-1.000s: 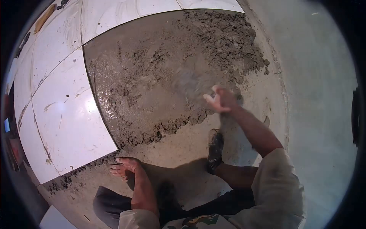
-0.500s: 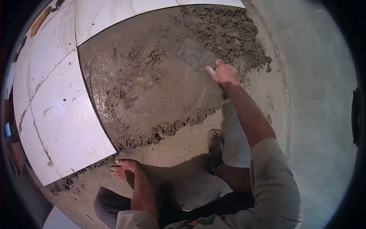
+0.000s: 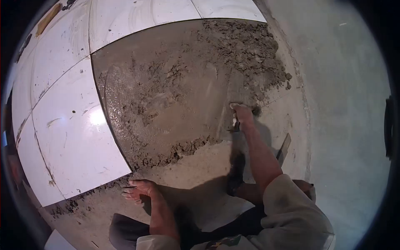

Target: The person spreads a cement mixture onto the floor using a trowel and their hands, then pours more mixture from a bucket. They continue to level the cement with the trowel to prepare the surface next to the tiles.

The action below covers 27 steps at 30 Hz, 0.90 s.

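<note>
My right hand (image 3: pixel 242 114) is closed around the handle of a flat trowel, whose mortar-coated blade (image 3: pixel 238 89) lies on the right part of the wet mortar bed (image 3: pixel 187 108). The blade's outline blends into the grey mortar. The bed is smooth in the middle, with rough crumbly mortar (image 3: pixel 254 46) heaped at the far right. My left hand (image 3: pixel 141 190) hangs near the close corner of a white tile (image 3: pixel 66 141). Its fingers are loosely spread and hold nothing.
White tiles (image 3: pixel 137 14), smeared with mortar, border the bed at the far side and left. A thin flat strip (image 3: pixel 284 146) rests right of my right forearm. Grey smooth floor (image 3: pixel 346 125) stretches along the right. A brown piece (image 3: pixel 48 20) sits at the far left.
My right hand has drawn the trowel nearer to me, across the right side of the bed. A strip beside my right forearm now shows. My left hand has barely moved.
</note>
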Motion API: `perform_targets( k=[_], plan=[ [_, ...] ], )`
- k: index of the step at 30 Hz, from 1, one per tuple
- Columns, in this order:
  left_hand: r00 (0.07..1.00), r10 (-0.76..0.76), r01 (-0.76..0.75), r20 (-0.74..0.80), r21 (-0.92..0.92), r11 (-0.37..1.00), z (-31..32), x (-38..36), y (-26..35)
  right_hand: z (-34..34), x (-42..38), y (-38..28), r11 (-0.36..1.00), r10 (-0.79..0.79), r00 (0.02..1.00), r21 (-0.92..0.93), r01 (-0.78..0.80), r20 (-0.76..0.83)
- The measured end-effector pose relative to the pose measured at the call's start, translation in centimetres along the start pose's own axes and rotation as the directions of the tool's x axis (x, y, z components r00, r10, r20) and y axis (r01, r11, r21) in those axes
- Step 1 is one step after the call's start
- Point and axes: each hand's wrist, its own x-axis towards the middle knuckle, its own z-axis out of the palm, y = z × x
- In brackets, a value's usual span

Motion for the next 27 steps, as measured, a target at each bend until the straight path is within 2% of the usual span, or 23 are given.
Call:
perform_targets(
  k=[4, 6, 8, 9, 13, 15, 18, 19, 22, 23, 26, 27],
  plan=[
    [0.999, 0.001, -0.002, 0.051, 0.022, 1.0, -0.9, -0.2, 0.2, 2.4, 1.2, -0.9, 0.999, 0.033, 0.999, -0.036, -0.034, -0.021],
    [1.0, 0.029, -0.029, 0.0, 0.052, 0.998, -1.1, -0.1, 0.5, 3.4, 0.6, -1.6, 0.997, 0.025, 0.998, 0.068, -0.022, -0.056],
    [0.986, -0.054, 0.038, 0.158, 0.106, 0.994, -1.9, -0.3, 1.0, 3.9, 0.9, -2.2, 0.996, 0.047, 0.997, 0.084, -0.042, -0.061],
    [0.999, 0.009, -0.011, 0.045, 0.038, 0.999, -0.8, -0.5, 0.3, 4.3, 1.3, -2.6, 0.991, 0.062, 0.996, 0.126, -0.053, -0.07],
    [0.999, 0.043, -0.043, -0.002, -0.029, 0.999, -0.1, -0.4, -0.7, 4.9, 2.2, -4.1, 0.995, 0.084, 0.996, 0.058, -0.084, 0.004],
    [0.998, 0.0, -0.011, 0.067, 0.154, 0.988, -0.1, -0.6, -0.3, 4.3, 4.6, -4.3, 0.984, 0.062, 0.974, 0.15, -0.097, 0.219],
    [0.99, -0.042, 0.013, 0.132, 0.212, 0.977, -1.3, -0.1, 0.7, 4.5, 3.1, -4.2, 0.977, 0.11, 0.973, 0.157, -0.143, 0.202],
    [0.995, 0.092, -0.089, -0.026, 0.104, 0.991, 0.7, -0.4, -0.9, 5.2, 1.7, -4.6, 0.987, 0.066, 0.989, 0.14, -0.084, 0.13],
    [1.0, 0.022, -0.021, -0.014, 0.12, 0.993, 0.7, -0.3, -0.7, 6.7, 2.1, -6.1, 0.993, 0.075, 0.99, 0.08, -0.085, 0.122],
    [0.999, 0.043, -0.042, -0.016, 0.08, 0.996, 0.6, -0.5, -0.8, 6.5, 3.3, -6.4, 0.987, 0.029, 0.982, 0.15, -0.058, 0.188],
    [0.996, 0.083, -0.076, -0.043, 0.135, 0.988, 0.5, -0.8, -0.7, 6.9, 3.4, -7.5, 0.99, -0.009, 0.986, 0.138, -0.014, 0.164],
    [0.996, 0.077, -0.071, -0.042, 0.134, 0.988, 0.1, -1.0, -0.6, 7.2, 1.4, -8.3, 0.999, -0.018, 0.987, 0.047, 0.011, 0.158]
  ],
)
